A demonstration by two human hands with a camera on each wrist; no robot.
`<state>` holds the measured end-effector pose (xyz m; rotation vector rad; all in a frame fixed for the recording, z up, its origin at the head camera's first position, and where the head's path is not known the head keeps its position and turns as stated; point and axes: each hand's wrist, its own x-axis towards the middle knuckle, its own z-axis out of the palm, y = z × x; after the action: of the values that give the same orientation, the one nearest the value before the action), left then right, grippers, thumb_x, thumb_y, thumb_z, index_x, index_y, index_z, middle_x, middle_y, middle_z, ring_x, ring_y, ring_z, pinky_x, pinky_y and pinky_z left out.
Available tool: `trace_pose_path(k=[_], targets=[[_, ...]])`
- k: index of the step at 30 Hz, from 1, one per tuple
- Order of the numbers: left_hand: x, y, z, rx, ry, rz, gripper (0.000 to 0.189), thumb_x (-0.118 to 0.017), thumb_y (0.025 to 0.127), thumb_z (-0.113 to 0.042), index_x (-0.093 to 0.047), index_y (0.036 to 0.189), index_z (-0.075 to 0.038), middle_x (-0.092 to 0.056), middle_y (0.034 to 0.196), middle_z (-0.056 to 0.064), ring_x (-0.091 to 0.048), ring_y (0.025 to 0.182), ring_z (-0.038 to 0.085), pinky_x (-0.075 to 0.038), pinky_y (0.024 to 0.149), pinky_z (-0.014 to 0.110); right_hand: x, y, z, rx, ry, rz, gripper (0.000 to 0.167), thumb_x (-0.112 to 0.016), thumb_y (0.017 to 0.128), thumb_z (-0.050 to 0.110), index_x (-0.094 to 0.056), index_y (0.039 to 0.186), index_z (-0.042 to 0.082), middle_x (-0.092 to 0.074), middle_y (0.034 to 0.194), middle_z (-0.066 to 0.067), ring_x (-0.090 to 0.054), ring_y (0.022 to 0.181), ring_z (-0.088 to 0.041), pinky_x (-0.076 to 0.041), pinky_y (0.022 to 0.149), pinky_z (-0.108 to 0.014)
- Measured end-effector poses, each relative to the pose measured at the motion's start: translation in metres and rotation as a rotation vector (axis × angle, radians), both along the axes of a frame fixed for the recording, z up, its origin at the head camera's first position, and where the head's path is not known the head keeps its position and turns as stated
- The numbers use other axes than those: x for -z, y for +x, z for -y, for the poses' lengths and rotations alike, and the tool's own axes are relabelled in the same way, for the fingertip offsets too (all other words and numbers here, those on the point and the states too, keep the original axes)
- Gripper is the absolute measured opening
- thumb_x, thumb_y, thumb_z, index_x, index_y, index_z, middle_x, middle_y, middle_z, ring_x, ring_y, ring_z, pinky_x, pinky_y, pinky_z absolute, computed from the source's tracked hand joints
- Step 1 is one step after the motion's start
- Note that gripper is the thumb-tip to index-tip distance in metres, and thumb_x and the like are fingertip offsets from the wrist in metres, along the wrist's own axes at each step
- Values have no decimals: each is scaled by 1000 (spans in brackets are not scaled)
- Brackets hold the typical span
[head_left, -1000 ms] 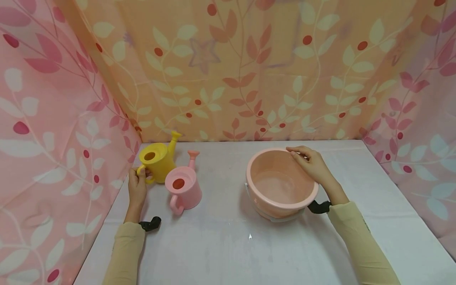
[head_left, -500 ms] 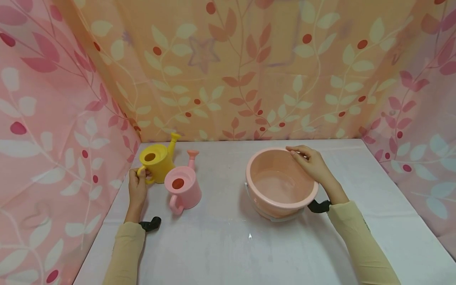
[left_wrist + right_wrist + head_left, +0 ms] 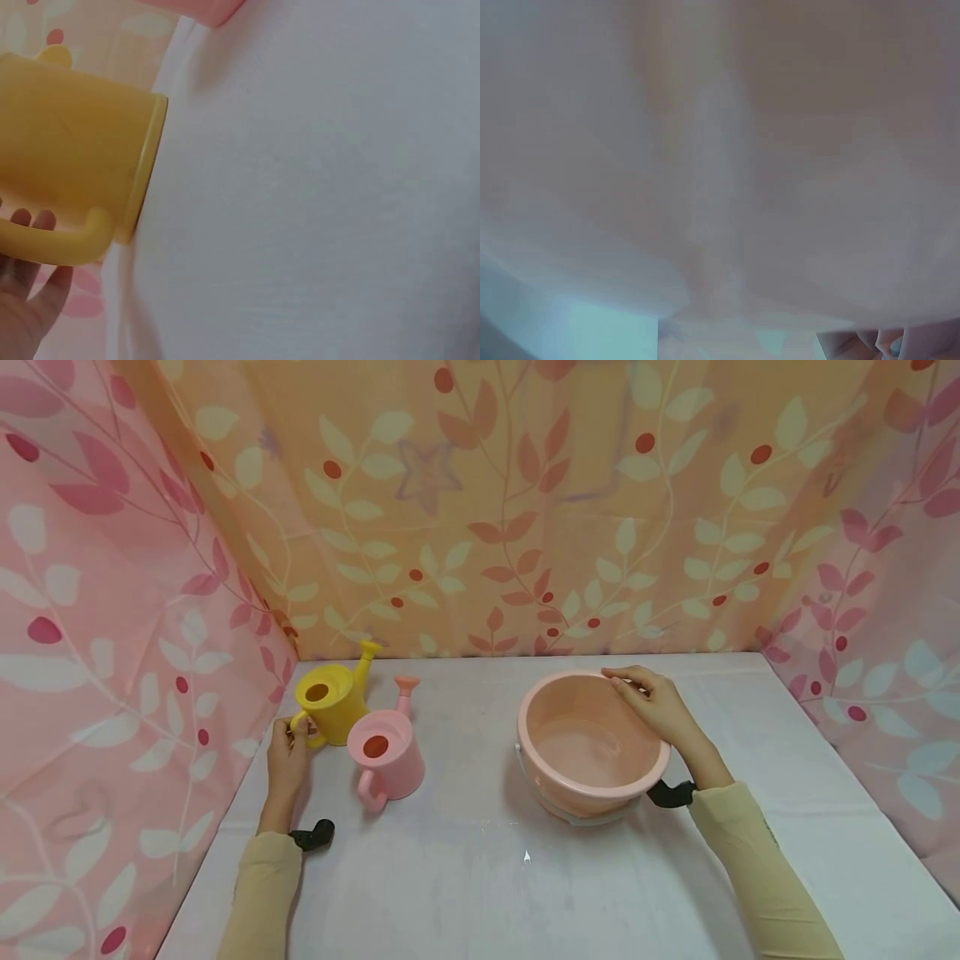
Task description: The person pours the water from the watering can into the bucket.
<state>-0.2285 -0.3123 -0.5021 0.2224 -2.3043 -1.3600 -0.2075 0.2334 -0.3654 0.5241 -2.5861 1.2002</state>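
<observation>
Handle clasped by left hand, bucket by right hand; yellow watering can swung rightward could knock pink one

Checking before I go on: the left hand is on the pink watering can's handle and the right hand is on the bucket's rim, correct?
Not quite: the left hand is on the handle of the yellow watering can, not the pink watering can; the head and left wrist views show it. The right hand is on the bucket's rim, as you said.
</observation>
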Motion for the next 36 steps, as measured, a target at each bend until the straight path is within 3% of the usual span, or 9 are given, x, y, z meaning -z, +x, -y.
trace_pose_path(k=[5,9,16,22,29,36], targets=[[-4,5,0,6,-13,4,44,-41,99,-33,-42,121,5,-48,117,22,-47,110,30,-35,98,50,0,0,0,-1,-5,7,28,-53,95,10,-60,120,0,-61,116,-18,-57,100,-29,-41,78,-11],[-6,12,-3,-4,-23,28,51,-43,98,-34,-36,129,5,-40,127,24,-41,118,38,-34,99,53,1,0,0,-1,-5,4,28,-53,95,10,-60,120,0,-61,116,-18,-57,100,-30,-41,78,-11],[-9,29,-9,-37,-129,-23,49,-47,98,-27,-34,131,7,-34,129,27,-32,122,39,-27,100,56,-1,1,0,-1,0,-1,27,-53,95,10,-60,119,1,-61,116,-18,-58,98,-29,-41,77,-11],[-11,40,-9,-67,-125,-77,53,-52,96,-25,-32,137,1,-31,137,23,-28,129,38,-21,106,55,-2,1,1,-5,-2,-16,26,-54,94,7,-61,118,-1,-62,114,-18,-58,96,-28,-42,76,-11],[-20,54,-18,-57,-136,-75,51,-49,97,-26,-31,139,-3,-32,140,19,-27,131,34,-20,109,53,-3,2,1,-3,1,-10,27,-53,94,7,-60,118,-2,-61,114,-19,-58,98,-31,-42,76,-10],[-25,67,-33,-42,-150,-146,49,-51,96,-21,-34,137,1,-36,137,21,-29,130,36,-21,108,53,-1,2,0,-2,-3,-8,27,-53,94,7,-61,118,-2,-61,115,-19,-58,98,-28,-42,76,-10]])
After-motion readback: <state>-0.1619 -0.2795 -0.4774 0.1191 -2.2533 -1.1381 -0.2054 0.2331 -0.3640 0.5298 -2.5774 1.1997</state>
